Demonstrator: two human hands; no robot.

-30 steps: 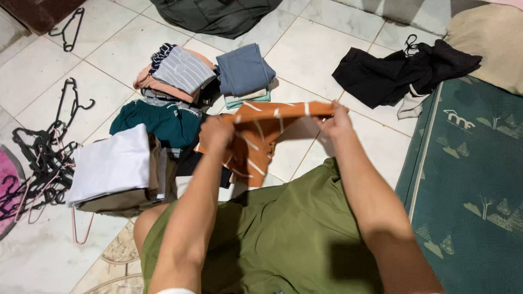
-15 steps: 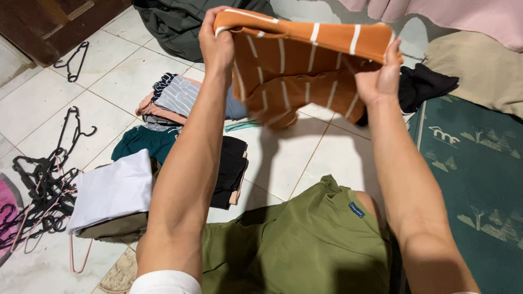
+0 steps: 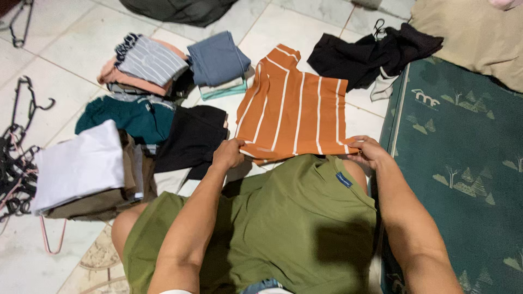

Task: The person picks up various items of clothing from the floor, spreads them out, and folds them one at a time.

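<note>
An orange shirt with white stripes (image 3: 297, 109) lies spread flat on the white tiled floor (image 3: 71, 51) in front of my knees. My left hand (image 3: 229, 153) pinches its near left edge. My right hand (image 3: 368, 152) grips its near right corner. An olive green garment (image 3: 272, 218) covers my lap just below both hands.
Folded piles sit at the left: a white and tan stack (image 3: 81, 169), a teal piece (image 3: 128, 117), a black piece (image 3: 190, 139), a striped pile (image 3: 147, 65), a blue pile (image 3: 218, 60). Black clothing (image 3: 365, 54) lies beyond the shirt. A green mattress (image 3: 463, 152) lies right. Hangers (image 3: 19, 147) lie far left.
The orange shirt was held up in the air in both hands; now it has come down and lies flat on the floor, with both hands still on its near edge.
</note>
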